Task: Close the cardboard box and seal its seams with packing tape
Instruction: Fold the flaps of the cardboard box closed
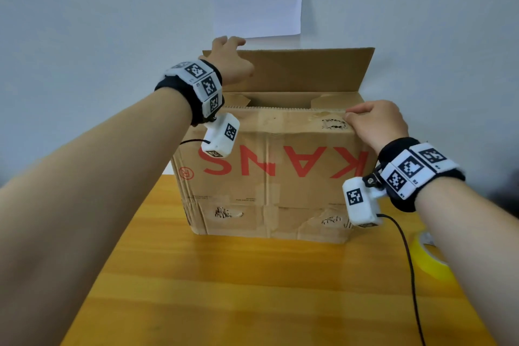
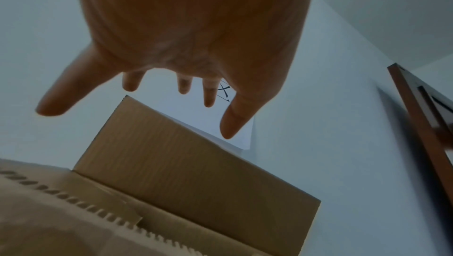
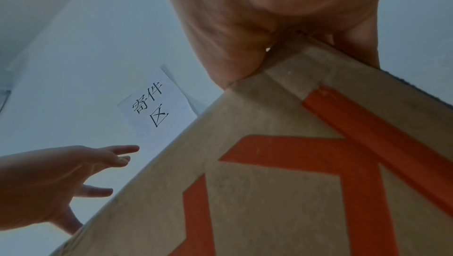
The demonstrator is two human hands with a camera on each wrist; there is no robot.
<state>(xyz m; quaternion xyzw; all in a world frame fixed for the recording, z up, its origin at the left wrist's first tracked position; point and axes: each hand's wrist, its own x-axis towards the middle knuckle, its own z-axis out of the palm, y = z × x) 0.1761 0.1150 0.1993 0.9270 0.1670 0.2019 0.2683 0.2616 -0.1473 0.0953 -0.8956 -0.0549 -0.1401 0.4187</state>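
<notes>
Cardboard box [image 1: 269, 177] at frame centre on the wooden table [image 1: 224, 289], long axis running left to right, red lettering upside down on the near face. Half open: near flap folded flat over the top, far flap [image 1: 295, 70] upright against the wall. Interior visible only as a dark slot between the two flaps; contents cannot be told.

Left hand [image 1: 227, 62] at the far flap's upper left corner, fingers spread and straight, gripping nothing. Right hand [image 1: 376, 121] curled over the box's upper right near corner, thumb and fingers clasping the edge.

Yellow tape roll [image 1: 429, 258] at lower right of the head view, well apart from the box, partly behind the right forearm.

Left wrist view: spread fingers [image 2: 228, 124] clear of the flap's top edge, plus a brown door frame [image 2: 421, 116] at right. Right wrist view: paper sign [image 3: 152, 103] on the wall with all its characters, cropped in the head view.
</notes>
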